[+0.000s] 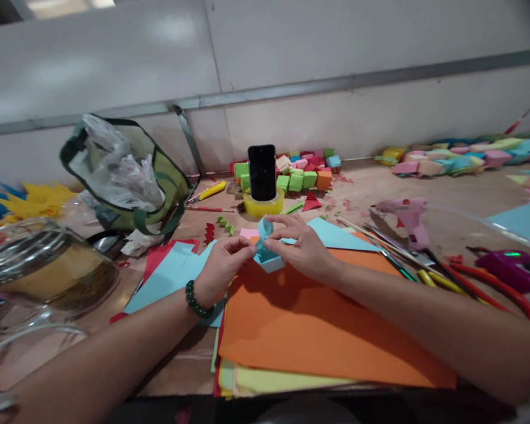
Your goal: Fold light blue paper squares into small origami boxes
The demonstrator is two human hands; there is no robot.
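A small light-blue folded paper box (270,263) is held between both hands above an orange sheet of paper (322,324). The fingers of my left hand (228,264) pinch its left edge. With thumb and fingertips, my right hand (304,245) grips a curled upper flap of the same blue paper. Part of the box is hidden behind the fingers. Under the orange sheet lies a stack of coloured paper (287,380). Beside my left wrist are light-blue sheets (168,277), and another blue sheet (342,237) lies beyond my right hand.
A phone (262,172) stands in a yellow tape roll (264,205), with small paper cubes (297,181) behind. On the right are a pink glue gun (406,215), orange-handled pliers (497,285) and a purple device (514,272). A glass jar (48,265) and green bag (172,182) stand left.
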